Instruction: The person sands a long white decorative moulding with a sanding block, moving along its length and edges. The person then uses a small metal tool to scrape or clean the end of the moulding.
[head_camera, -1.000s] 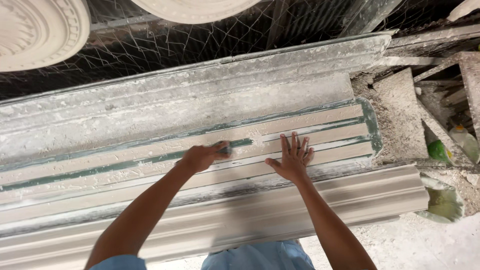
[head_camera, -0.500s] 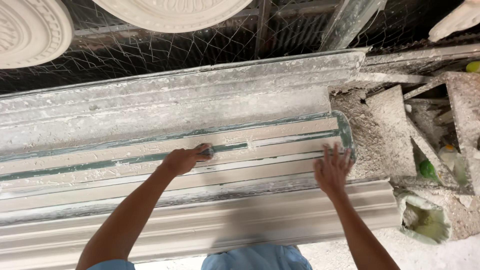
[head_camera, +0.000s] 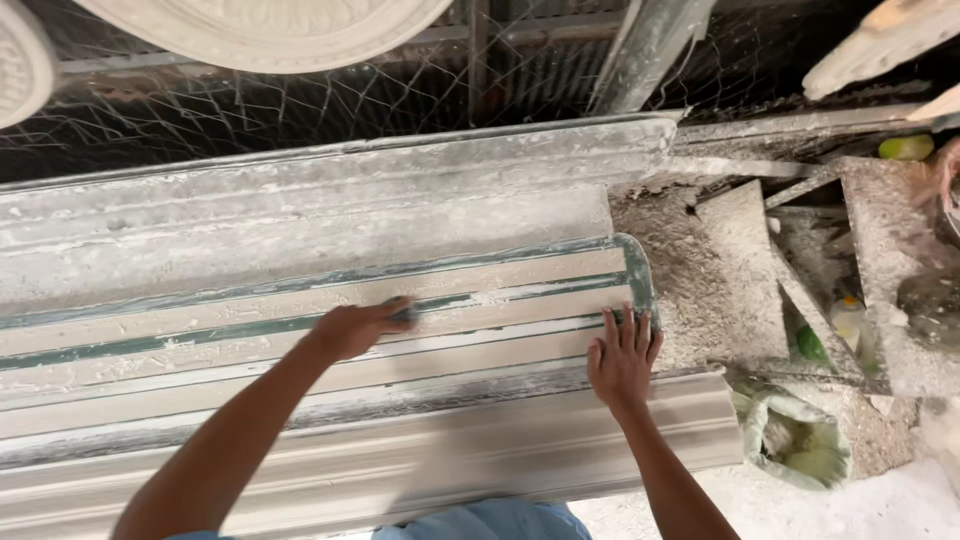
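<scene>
Plaster moulding (head_camera: 300, 330) under hands (head_camera: 622, 360) (dusty)

Plaster-crusted workbench (head_camera: 300, 215) under a long green-edged cornice mould (head_camera: 480, 300), with a white cornice length (head_camera: 500, 450) alongside

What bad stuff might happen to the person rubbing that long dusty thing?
1. The right hand lies flat near the end of the long ridged mould, so it might slip off the edge.
2. The left hand presses a small dark piece along a groove; fingers may scrape on the ridges.
3. White plaster dust covers everything nearby, so it may well get breathed in or make surfaces slippery.
</scene>
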